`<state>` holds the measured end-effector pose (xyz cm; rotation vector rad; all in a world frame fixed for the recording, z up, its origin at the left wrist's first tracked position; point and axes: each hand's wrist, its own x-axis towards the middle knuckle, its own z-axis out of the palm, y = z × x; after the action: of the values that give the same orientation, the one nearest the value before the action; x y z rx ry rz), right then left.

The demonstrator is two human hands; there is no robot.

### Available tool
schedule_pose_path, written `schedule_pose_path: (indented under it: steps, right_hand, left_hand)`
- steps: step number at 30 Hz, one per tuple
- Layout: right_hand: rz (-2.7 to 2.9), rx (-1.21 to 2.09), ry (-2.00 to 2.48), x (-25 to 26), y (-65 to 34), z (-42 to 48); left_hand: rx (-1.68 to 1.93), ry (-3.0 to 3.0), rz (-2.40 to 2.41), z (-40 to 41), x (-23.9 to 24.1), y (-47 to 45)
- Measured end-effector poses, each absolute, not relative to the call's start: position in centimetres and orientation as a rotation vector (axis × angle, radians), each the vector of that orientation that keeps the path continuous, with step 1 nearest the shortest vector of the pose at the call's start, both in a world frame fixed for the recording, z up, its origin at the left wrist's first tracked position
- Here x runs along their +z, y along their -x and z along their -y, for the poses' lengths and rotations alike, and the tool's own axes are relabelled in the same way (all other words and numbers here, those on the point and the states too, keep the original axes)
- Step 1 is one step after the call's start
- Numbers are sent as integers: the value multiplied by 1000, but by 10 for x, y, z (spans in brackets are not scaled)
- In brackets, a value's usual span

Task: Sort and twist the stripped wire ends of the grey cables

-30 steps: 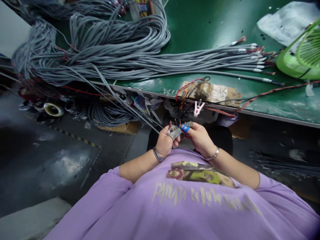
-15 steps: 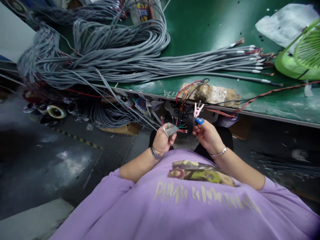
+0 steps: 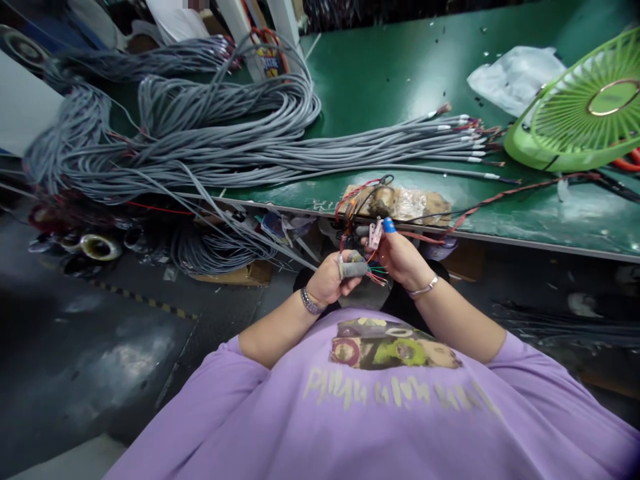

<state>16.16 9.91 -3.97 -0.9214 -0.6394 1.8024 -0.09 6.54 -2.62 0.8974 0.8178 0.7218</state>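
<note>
My left hand [image 3: 330, 277] is closed around the end of a thick grey cable [image 3: 354, 269], whose thin coloured wires [image 3: 377, 275] fan out toward the right. Grey covering shows on the fingers of that hand. My right hand [image 3: 400, 257], with a blue cover [image 3: 389, 225] on the thumb, pinches a small pink clip [image 3: 375, 235] just above the wires. Its fingertips are partly hidden behind the clip, and an orange wire runs close by them. Both hands are close together in front of the bench edge.
A big bundle of grey cables [image 3: 240, 150] lies along the green bench [image 3: 370, 73], stripped ends to the right. Near the edge sits a wooden board [image 3: 435, 208] with wires. A green fan [image 3: 575, 113] and a plastic bag [image 3: 520, 80] are at right. Coiled cable [image 3: 215, 243] lies below.
My right hand has moved closer to my left, and the pink clip has turned and come beside the wires. The view has shifted, showing more of the bench's far side.
</note>
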Motion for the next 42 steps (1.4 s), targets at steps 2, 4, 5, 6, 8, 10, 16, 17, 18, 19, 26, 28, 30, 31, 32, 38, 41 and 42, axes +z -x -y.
schedule_pose_path:
  steps: [2,4,5,6,8,10,16,17,18,19,26,28,30,31,32,38,41,42]
  right_hand:
    - [592,1811,919,-39,-161,-100]
    - [560,1807,935,-38,-159,-99]
    - [551,1798,949,-37,-159,-99]
    - [539,1788,966,-36,-158,-99]
    - [493,1766,989,-33,-156,-98]
    - [430,1750,995,-30,-154,-98]
    - [354,1722,978,-25,-151,-98]
    - [346,1723,979,-24,-150,-98]
    - [338,1727,983,-24,-150,-98]
    - [334,1733,988,-24,-150,-97]
    - [386,1794,975,-28,-154,-97]
    - [378,1817,969,-29,-156,-97]
    - [376,1840,953,-28,-157,-98]
    - [384,1849,945,-28,-157,-98]
    - [394,1851,944,-27,-157,-97]
    - [452,1733,1009,-21,-153,-98]
    - [433,1696,1002,-20,-150,-99]
    - [425,1692,1000,-20,-149,-99]
  left_hand:
    - [738,-885,-832,-67,-25,-3]
    - [740,-870,-854,-67,-24,-6]
    - [736,-865,-865,-67,-23,-7]
    - [729,-862,-874,-67,-23,-8]
    - [719,-857,-891,-66,-22,-9]
    - [712,-858,-899,-65,-21,-10]
    - [698,-852,-903,-64,-22,-11]
    - [697,-852,-904,-64,-22,-11]
    - [693,-852,-905,-64,-22,-11]
    - [689,-850,-907,-64,-23,-11]
    - [692,-836,-908,-63,-20,-11]
    - [693,-839,-908,-62,-19,-11]
    - [700,-839,-912,-62,-18,-10]
    - [704,-837,-915,-62,-18,-10]
    - [708,-835,-917,-62,-18,-10]
    - [708,-837,-920,-62,-20,-11]
    - [697,-842,-922,-63,-20,-12]
    - [695,-841,-923,-63,-20,-12]
